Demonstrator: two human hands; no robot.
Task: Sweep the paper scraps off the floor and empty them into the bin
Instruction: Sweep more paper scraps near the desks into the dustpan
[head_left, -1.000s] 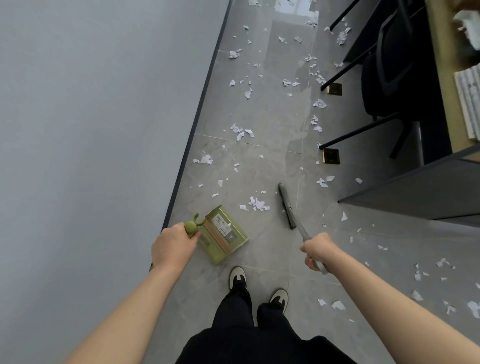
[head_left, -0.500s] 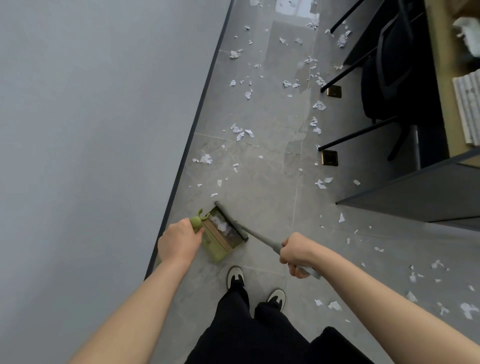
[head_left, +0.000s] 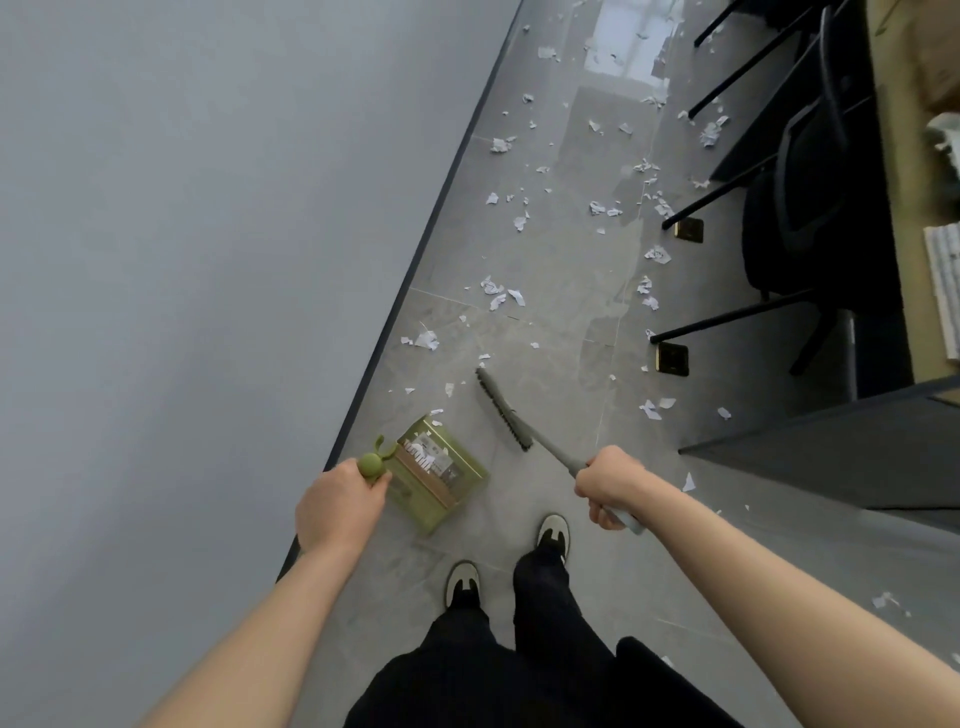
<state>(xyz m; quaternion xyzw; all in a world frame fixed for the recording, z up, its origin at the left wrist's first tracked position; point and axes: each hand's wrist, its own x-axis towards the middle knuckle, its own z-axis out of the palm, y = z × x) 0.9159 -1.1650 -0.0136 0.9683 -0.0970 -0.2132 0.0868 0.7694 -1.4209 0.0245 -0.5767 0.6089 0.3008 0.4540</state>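
My left hand (head_left: 340, 506) grips the green dustpan (head_left: 441, 475) handle; my right hand (head_left: 605, 486) grips the brush (head_left: 506, 410) just beyond. Featherlight paper scraps (head_left: 498, 296) scatter farther off, likely fluttering if swept hard.

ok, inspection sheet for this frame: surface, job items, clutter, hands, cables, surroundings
Surface: grey tiled floor, glossy, window glare at the far end.
Job's things: green dustpan on the floor with scraps inside; grey brush beside it, apart; paper scraps scattered ahead and to the right; bin not in view.
Clutter: nothing seen beyond the scraps.
Hands: left hand grips the dustpan handle; right hand grips the brush handle.
Cables: nothing seen.
Surroundings: wall on the left, black chair and desk on the right.
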